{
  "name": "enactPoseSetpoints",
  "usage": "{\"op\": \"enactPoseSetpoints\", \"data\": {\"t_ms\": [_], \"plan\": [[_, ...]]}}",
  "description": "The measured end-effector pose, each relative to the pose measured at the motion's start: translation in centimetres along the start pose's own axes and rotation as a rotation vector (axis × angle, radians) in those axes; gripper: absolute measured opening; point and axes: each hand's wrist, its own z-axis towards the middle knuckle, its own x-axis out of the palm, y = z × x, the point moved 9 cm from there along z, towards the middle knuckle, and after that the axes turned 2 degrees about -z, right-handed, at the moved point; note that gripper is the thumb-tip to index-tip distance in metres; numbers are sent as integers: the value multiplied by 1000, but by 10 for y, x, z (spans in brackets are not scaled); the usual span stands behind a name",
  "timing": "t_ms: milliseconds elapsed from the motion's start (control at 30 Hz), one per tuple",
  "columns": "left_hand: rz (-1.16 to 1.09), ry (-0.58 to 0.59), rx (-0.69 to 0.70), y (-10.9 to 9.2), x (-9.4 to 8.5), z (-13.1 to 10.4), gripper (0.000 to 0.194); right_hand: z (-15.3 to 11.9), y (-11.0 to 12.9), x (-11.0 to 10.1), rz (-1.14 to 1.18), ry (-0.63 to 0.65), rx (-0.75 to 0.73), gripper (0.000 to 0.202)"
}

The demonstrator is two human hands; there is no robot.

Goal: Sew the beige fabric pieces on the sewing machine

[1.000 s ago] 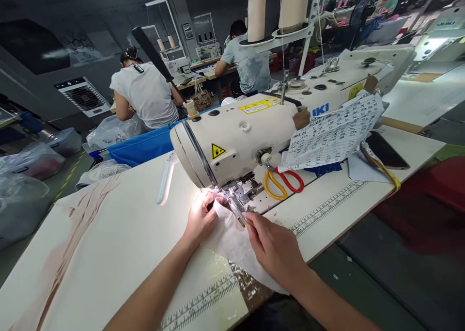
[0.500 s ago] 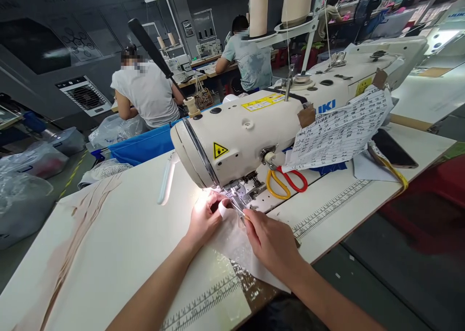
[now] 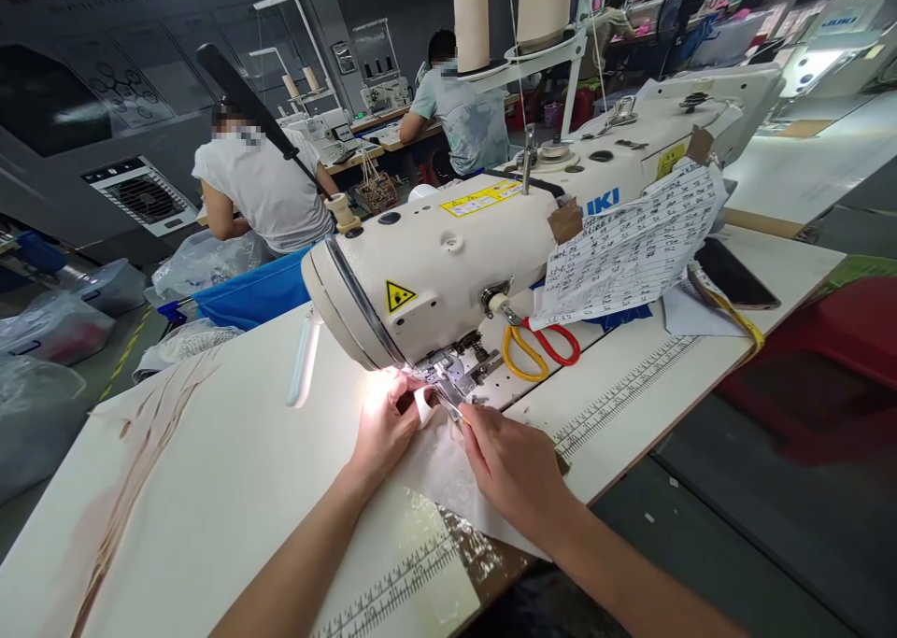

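Note:
My left hand (image 3: 384,423) is closed on the edge of a pale, thin fabric piece (image 3: 438,465), close by the needle area of a white sewing machine (image 3: 434,264). A narrow fold of the cloth curls up between my two hands. In my right hand (image 3: 515,460) is a pair of slim metal tweezers (image 3: 449,403), pinched between thumb and fingers. Their points reach toward the lit presser foot (image 3: 443,369). The tips themselves are too small to make out. Scissors (image 3: 536,350) with yellow and red handles hang from the machine just beyond my right hand.
A handwritten sheet (image 3: 631,246) is fixed to the machine. A phone (image 3: 735,274) and yellow tape measure (image 3: 725,306) lie at the right. Pale fabric strips (image 3: 147,470) lie on the left tabletop. Two people (image 3: 263,185) sit at machines ahead.
The whole scene has shifted slightly left as the head camera turned. Both hands keep their hold by the presser foot; the tweezers stay at nearly the same spot.

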Motion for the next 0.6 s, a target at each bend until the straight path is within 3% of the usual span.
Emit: {"op": "enactPoseSetpoints", "data": {"t_ms": [133,267,433,533,600], "plan": [[131,-16,182,-13,-3,-1,18,2,4,-1,-31,-5,-11,27],[176,120,332,-27,3,-9,27,-6,3,-11,-29,-30,-13,27],[364,227,355,-42,8,-20,34,-55,-9,-28,309,38,33,15],[481,195,371,-53,14,-28,35,-90,-21,-28,398,148,77,17],[519,143,353,-57,18,-32,34,-101,-27,-31,366,156,71,19]]}}
